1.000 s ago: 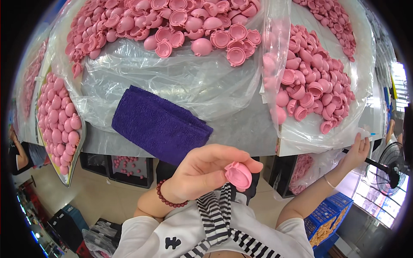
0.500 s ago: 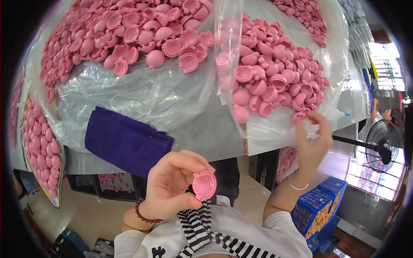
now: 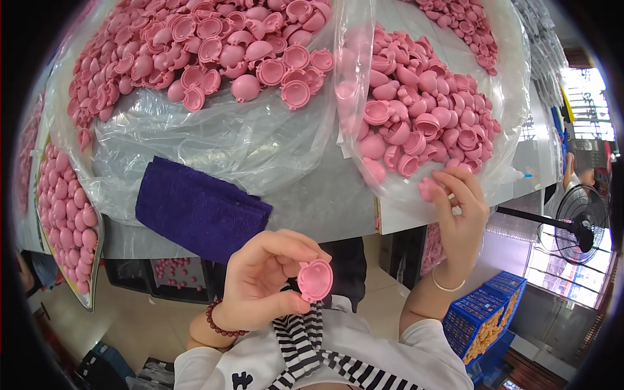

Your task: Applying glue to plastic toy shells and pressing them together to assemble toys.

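Between its thumb and fingers, my left hand [image 3: 270, 276] grips a round pink plastic half-shell [image 3: 315, 281], its hollow side showing, out in front of my chest. My right hand [image 3: 460, 198] pinches a small pink plastic piece [image 3: 427, 189] at the front edge of the right-hand pile of pink shells [image 3: 422, 110]. Fingers partly cover that piece, so its full shape is hidden. Across the table, a larger pile of pink half-shells [image 3: 214, 49] lies on clear plastic sheeting [image 3: 214, 140]. A folded dark purple cloth [image 3: 198, 208] rests near the table's front edge, beyond my left hand.
At far left is a bag of round pink pieces [image 3: 68, 221]. Below the table edge sits a dark tray [image 3: 177, 279] with small pink pieces. Blue crates [image 3: 484, 318] stand at lower right, near a black fan [image 3: 575, 224]. Another person [image 3: 575, 175] is in the right background.
My right hand has drawn back slightly left and down from the pile, with a small pink piece in its fingers. My left hand still holds its half-shell; the view has shifted a little.
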`<state>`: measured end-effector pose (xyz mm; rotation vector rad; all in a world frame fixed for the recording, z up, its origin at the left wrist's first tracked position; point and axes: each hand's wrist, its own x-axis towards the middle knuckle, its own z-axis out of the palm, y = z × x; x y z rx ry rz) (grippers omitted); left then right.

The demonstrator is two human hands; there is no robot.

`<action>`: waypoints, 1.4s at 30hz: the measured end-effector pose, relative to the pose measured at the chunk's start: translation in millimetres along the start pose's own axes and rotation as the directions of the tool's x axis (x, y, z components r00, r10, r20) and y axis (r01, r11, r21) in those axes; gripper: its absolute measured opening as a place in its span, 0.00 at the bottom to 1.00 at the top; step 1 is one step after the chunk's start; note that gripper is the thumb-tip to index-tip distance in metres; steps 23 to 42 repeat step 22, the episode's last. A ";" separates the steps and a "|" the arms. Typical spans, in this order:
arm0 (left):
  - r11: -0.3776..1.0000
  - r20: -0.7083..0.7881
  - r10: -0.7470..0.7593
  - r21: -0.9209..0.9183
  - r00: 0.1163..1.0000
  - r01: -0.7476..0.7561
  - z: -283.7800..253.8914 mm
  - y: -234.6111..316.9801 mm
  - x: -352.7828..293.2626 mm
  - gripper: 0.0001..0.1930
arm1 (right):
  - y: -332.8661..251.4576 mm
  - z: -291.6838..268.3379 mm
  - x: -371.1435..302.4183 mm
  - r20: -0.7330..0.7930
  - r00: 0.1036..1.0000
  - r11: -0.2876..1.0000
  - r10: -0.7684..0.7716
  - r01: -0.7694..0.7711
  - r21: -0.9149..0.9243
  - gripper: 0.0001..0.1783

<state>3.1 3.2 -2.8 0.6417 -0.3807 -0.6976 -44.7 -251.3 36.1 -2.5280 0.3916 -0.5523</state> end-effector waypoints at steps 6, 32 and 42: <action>0.999 -0.039 0.020 0.044 0.999 -0.018 -1.4 -0.5 -1.8 0.21 | -2.0 -9.6 -0.9 0.162 0.987 1.000 -0.018 0.019 -0.005 0.14; 0.851 -0.030 0.092 0.522 0.995 -0.063 6.7 -5.3 4.4 0.20 | -50.2 40.3 -25.9 0.127 0.889 0.696 -0.441 0.249 0.674 0.18; 0.851 -0.030 0.092 0.522 0.995 -0.063 6.7 -5.3 4.4 0.20 | -50.2 40.3 -25.9 0.127 0.889 0.696 -0.441 0.249 0.674 0.18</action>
